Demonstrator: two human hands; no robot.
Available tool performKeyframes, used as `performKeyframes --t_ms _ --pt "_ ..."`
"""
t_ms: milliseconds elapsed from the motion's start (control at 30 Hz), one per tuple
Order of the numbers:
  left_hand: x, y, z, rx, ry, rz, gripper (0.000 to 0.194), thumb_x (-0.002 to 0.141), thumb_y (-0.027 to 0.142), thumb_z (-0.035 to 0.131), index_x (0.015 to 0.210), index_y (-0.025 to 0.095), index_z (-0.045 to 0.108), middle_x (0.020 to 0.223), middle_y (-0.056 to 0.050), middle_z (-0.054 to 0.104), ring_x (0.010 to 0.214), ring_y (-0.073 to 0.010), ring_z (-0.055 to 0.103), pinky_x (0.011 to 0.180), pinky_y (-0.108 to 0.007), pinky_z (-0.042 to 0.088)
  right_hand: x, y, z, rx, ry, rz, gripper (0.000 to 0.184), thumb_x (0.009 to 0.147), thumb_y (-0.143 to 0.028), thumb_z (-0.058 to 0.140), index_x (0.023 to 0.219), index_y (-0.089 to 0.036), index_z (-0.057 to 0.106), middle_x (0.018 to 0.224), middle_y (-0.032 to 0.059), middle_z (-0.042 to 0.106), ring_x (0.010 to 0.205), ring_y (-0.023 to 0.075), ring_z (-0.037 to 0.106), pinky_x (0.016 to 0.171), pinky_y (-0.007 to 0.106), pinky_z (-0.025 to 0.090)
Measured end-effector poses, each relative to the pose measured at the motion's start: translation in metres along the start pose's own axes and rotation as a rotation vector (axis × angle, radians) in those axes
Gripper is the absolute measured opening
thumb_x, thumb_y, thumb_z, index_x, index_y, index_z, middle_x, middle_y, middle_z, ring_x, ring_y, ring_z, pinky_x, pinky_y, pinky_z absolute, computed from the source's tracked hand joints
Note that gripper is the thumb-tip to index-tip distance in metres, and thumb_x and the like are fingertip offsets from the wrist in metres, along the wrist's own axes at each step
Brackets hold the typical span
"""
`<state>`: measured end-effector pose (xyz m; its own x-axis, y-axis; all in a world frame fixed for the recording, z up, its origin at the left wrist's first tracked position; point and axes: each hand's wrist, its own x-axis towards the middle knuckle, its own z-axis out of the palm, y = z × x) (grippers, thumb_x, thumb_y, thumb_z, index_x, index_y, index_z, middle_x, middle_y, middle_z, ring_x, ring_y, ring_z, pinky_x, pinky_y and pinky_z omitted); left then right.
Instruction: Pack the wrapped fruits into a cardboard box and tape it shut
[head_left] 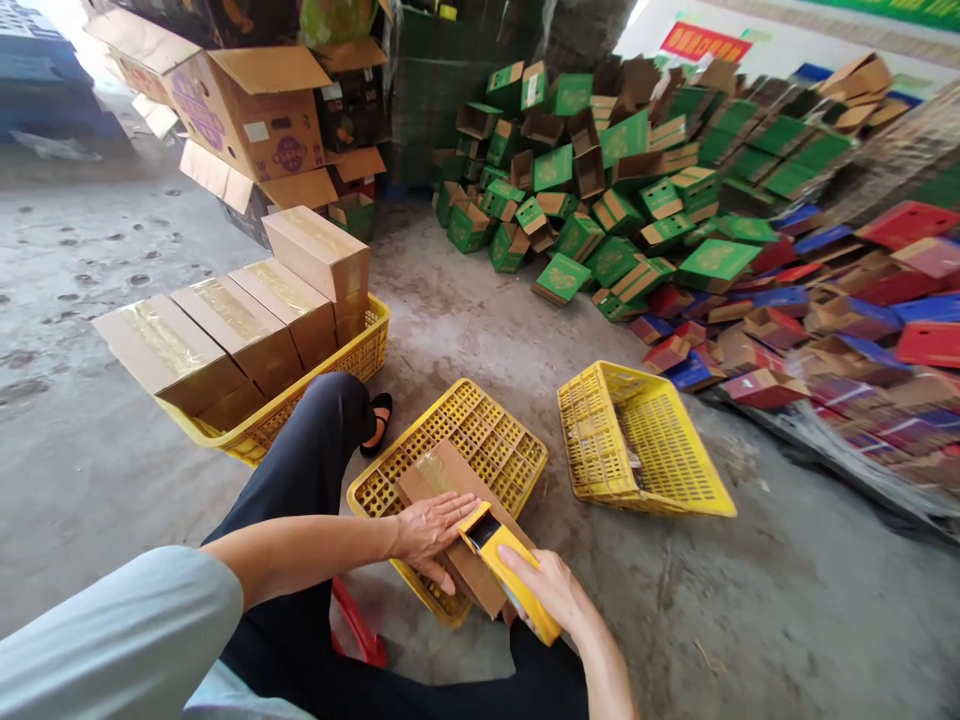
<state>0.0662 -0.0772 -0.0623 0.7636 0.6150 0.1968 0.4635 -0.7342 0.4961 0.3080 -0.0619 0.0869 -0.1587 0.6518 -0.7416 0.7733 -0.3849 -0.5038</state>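
Note:
A brown cardboard box (pixel 427 478) with clear tape along it lies on an upturned yellow plastic crate (pixel 480 410) in front of me. My left hand (pixel 431 530) is flat on top of the box, fingers stretched out. Gripped in my right hand (pixel 551 590) is a yellow handheld device (pixel 521 590) with a dark opening at its front. Its front end rests at or just above the box top, close to my left fingertips; the exact contact is hidden. What kind of device it is I cannot tell.
To the left, a yellow crate (pixel 300 400) holds several taped boxes (pixel 225 315). Another yellow crate (pixel 660 430) lies tipped on its side at the right. Piles of green boxes (pixel 570 230) and red and blue boxes (pixel 817 320) cover the floor behind. Open cartons (pixel 255 110) are stacked at upper left.

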Motion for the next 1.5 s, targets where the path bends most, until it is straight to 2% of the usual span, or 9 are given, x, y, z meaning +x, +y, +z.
performKeyframes --t_ms 167,300,433,733,967,1167,1367,1500 --pt "0.000 0.000 0.000 0.001 -0.020 -0.011 0.125 0.083 0.084 0.052 0.163 0.000 0.003 0.168 -0.027 0.009 0.158 -0.0375 0.010 0.128 -0.050 0.017 -0.001 0.014 -0.004 0.000 -0.022 0.032 0.036 0.086 -0.055 0.065 0.076 -0.022 0.058 0.051 0.0062 0.066 0.047 0.0228 0.068 0.044 0.029 0.053" --pt "-0.001 0.001 0.000 0.005 -0.013 -0.009 0.124 0.082 0.085 0.052 0.163 0.002 0.008 0.168 -0.026 0.013 0.158 -0.0377 0.012 0.128 -0.051 0.017 -0.006 0.030 -0.008 0.007 -0.027 0.067 0.037 0.086 -0.057 0.065 0.075 -0.022 0.059 0.055 0.0071 0.068 0.051 0.0233 0.070 0.047 0.029 0.056" --pt "-0.002 0.003 0.000 0.028 -0.008 -0.014 0.126 0.081 0.086 0.053 0.163 0.001 0.010 0.168 -0.027 0.013 0.157 -0.0393 0.012 0.127 -0.052 0.018 -0.010 0.032 -0.006 0.004 0.010 0.050 0.037 0.086 -0.057 0.064 0.073 -0.022 0.058 0.054 0.0058 0.067 0.050 0.0231 0.069 0.046 0.030 0.056" --pt "0.010 0.015 0.008 0.024 -0.043 0.055 0.130 0.082 0.086 0.050 0.163 0.000 -0.004 0.168 -0.028 0.007 0.158 -0.0388 0.010 0.127 -0.051 0.019 -0.006 0.041 -0.006 0.032 0.003 0.020 0.030 0.085 -0.050 0.061 0.073 -0.022 0.056 0.050 0.0039 0.065 0.045 0.0217 0.066 0.045 0.029 0.054" --pt "0.010 0.009 0.005 0.055 -0.099 0.060 0.124 0.085 0.081 0.052 0.163 0.000 -0.002 0.168 -0.028 0.008 0.158 -0.0384 0.009 0.127 -0.051 0.021 -0.006 0.043 -0.004 0.048 0.003 -0.010 0.039 0.083 -0.058 0.068 0.075 -0.021 0.057 0.057 0.0090 0.069 0.051 0.0251 0.070 0.044 0.030 0.054" --pt "0.009 0.012 0.001 0.059 -0.111 0.070 0.122 0.085 0.083 0.049 0.163 0.002 0.004 0.169 -0.026 0.008 0.158 -0.0387 0.010 0.127 -0.052 0.018 -0.028 0.063 -0.010 0.135 0.037 0.009 0.045 0.087 -0.065 0.061 0.075 -0.022 0.059 0.057 0.0061 0.067 0.049 0.0221 0.068 0.045 0.029 0.054" --pt "0.005 0.021 -0.003 0.087 -0.103 0.045 0.120 0.086 0.083 0.049 0.164 0.004 0.005 0.169 -0.026 0.009 0.157 -0.0396 0.012 0.127 -0.053 0.019 -0.039 0.065 -0.009 0.127 0.040 0.018 0.042 0.085 -0.062 0.063 0.073 -0.022 0.058 0.057 0.0074 0.068 0.048 0.0230 0.067 0.043 0.030 0.053" --pt "0.009 0.028 -0.003 0.131 -0.128 0.034 0.120 0.085 0.085 0.046 0.164 0.003 0.008 0.168 -0.028 0.005 0.157 -0.0424 0.009 0.126 -0.055 0.018 -0.036 0.068 -0.007 0.114 0.067 0.005 0.033 0.084 -0.052 0.066 0.071 -0.023 0.060 0.056 0.0081 0.068 0.047 0.0235 0.067 0.043 0.030 0.050"
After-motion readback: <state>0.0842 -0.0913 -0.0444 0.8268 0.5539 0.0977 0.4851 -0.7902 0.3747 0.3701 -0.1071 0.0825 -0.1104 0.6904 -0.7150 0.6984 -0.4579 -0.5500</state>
